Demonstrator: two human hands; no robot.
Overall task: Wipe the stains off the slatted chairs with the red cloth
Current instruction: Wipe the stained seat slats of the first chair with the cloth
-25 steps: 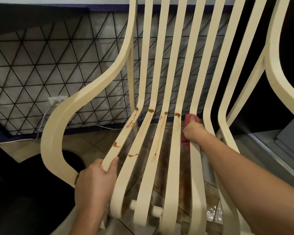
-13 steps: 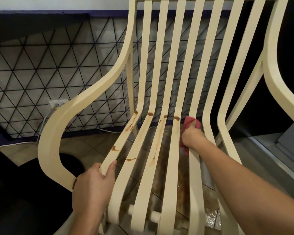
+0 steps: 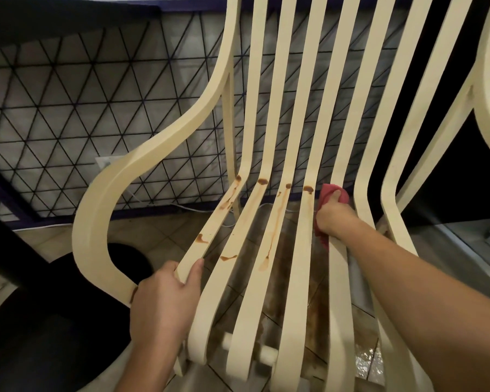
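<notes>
It was a room indoors, maybe a home or a small eating place; it was hard to tell which. It had a tiled floor (image 3: 159,233), a wall (image 3: 54,108) with black triangle lines, a plug socket (image 3: 105,162) low down, a cream slatted chair (image 3: 159,150) and a dark round table foot (image 3: 40,321).

**Gripping left, wiping-hand right**

Clasping a slat (image 3: 207,236) with left hand (image 3: 164,301), thumb laid up along its edge. Reaching forward on an outstretched forearm, right hand (image 3: 333,216) curled round red cloth (image 3: 327,190), thumb on top.
</notes>
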